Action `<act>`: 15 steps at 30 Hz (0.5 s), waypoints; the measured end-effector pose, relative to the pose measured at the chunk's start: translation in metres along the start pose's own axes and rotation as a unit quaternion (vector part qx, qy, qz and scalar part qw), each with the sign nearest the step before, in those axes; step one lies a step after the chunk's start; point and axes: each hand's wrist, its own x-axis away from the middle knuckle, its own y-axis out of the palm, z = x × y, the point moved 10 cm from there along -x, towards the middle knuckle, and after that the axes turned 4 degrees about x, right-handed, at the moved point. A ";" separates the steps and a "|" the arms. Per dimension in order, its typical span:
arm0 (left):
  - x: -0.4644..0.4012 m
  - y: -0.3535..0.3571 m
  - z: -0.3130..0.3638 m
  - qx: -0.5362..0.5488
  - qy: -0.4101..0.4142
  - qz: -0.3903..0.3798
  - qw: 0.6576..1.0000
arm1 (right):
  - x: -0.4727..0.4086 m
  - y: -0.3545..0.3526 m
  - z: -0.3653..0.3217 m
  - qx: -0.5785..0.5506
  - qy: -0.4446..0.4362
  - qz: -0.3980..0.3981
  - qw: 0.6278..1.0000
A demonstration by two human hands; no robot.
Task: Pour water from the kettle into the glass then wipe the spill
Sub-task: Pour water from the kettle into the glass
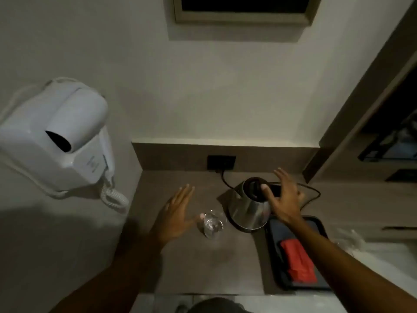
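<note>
A steel kettle (pixel 247 211) with a black lid and handle stands upright on its base, on a brown counter (pixel 191 263). Just left of it stands a clear glass (pixel 212 224). My right hand (pixel 285 199) hovers at the kettle's black handle, fingers spread, thumb near the lid, not closed on it. My left hand (pixel 174 215) is flat and spread just left of the glass, thumb tip close to its rim. A red folded cloth (pixel 297 260) lies on a dark tray (pixel 274 263) right of the kettle.
The kettle's black cord (pixel 312 193) runs to a wall socket (pixel 221 162) behind it. A white wall-mounted hair dryer (pixel 56 141) with a coiled cord hangs at the left. Cabinet shelves rise at the right. The counter's front edge is near my body.
</note>
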 end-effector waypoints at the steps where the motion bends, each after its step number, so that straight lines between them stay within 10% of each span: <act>1: 0.004 0.012 -0.009 0.026 -0.024 -0.028 0.999 | -0.003 -0.004 0.016 -0.028 0.042 0.017 0.999; 6: 0.008 0.060 -0.034 0.104 -0.093 -0.102 0.985 | -0.014 0.008 0.072 -0.187 0.196 -0.047 0.961; 15: -0.006 0.106 -0.041 0.188 -0.128 -0.072 0.971 | -0.041 0.039 0.088 -0.240 0.199 -0.079 0.947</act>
